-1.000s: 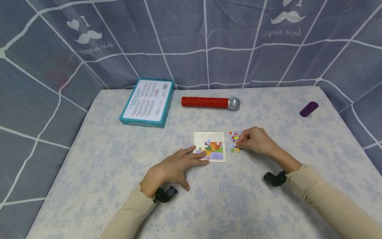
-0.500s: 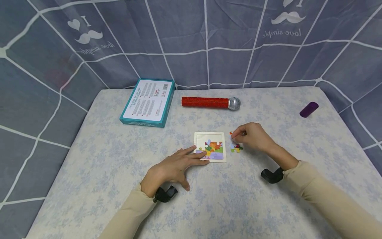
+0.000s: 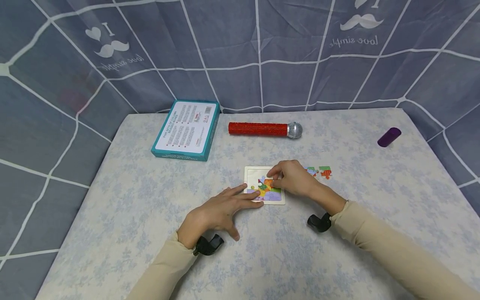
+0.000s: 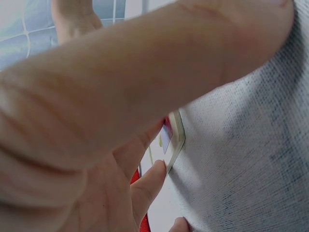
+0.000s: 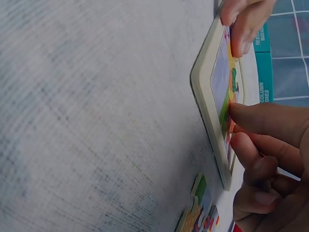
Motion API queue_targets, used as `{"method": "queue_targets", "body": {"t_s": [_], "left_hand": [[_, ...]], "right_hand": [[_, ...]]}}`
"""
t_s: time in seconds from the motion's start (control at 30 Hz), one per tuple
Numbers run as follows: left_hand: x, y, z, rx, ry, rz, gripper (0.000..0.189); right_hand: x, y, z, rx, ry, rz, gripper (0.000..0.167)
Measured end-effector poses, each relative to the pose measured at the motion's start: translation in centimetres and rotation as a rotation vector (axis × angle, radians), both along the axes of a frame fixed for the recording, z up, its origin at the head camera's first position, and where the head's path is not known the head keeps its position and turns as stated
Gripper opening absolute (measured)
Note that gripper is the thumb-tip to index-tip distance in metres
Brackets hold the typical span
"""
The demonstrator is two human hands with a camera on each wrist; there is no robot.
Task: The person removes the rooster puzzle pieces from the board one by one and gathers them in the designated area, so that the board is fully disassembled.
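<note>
A square puzzle board [image 3: 283,201] with a pale raised rim lies on the table, partly filled with colourful pieces. My left hand [image 3: 221,208] has its fingers spread, with fingertips on the board's left side and the thumb out over the cloth. Over the board's right half, my right hand [image 3: 296,179] pinches a puzzle piece between thumb and fingers, mostly hidden by them. In the right wrist view its thumb [image 5: 260,118] points down close to the filled pieces. Right of that hand lie loose puzzle pieces [image 3: 325,172], also seen as loose pieces [image 5: 200,205] beside the board in the right wrist view.
A teal box [image 3: 186,130] with a white printed label lies at the back left. Behind the board rests a red microphone [image 3: 258,129] with a silver head. A purple cylinder [image 3: 389,137] lies at the far right. A blue-grey curtain [image 3: 240,50] surrounds the table.
From the loose pieces, my right hand has moved left onto the board with a puzzle piece. More loose pieces now show on its right. My left hand stays in place.
</note>
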State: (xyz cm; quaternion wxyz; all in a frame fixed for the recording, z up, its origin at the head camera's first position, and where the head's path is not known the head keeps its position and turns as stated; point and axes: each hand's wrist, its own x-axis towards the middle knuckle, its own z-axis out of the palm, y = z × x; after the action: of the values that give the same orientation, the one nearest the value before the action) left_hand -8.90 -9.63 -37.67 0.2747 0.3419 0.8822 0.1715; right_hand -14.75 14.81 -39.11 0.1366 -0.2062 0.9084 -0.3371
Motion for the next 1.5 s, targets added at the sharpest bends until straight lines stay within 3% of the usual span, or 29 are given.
{"method": "queue_targets", "body": {"t_s": [0.17, 0.73, 0.87, 1.23, 1.5], "left_hand": [[0.0, 0.0, 0.0, 0.001, 0.007, -0.01, 0.095], [0.0, 0.0, 0.0, 0.006, 0.021, -0.023, 0.095], [0.1, 0.0, 0.0, 0.012, 0.022, -0.021, 0.095], [0.0, 0.0, 0.0, 0.011, 0.017, -0.017, 0.095], [0.0, -0.1, 0.1, 0.0, 0.024, -0.024, 0.095]], "right_hand": [[0.1, -0.3, 0.2, -0.002, 0.004, 0.001, 0.012], [-0.3, -0.4, 0.2, -0.013, -0.016, 0.0, 0.009], [-0.3, -0.3, 0.1, -0.06, -0.027, 0.002, 0.007], [-0.5, 0.0, -0.3, -0.241, -0.228, -0.044, 0.009], [-0.6, 0.9, 0.0, -0.274, -0.261, -0.083, 0.007]]}}
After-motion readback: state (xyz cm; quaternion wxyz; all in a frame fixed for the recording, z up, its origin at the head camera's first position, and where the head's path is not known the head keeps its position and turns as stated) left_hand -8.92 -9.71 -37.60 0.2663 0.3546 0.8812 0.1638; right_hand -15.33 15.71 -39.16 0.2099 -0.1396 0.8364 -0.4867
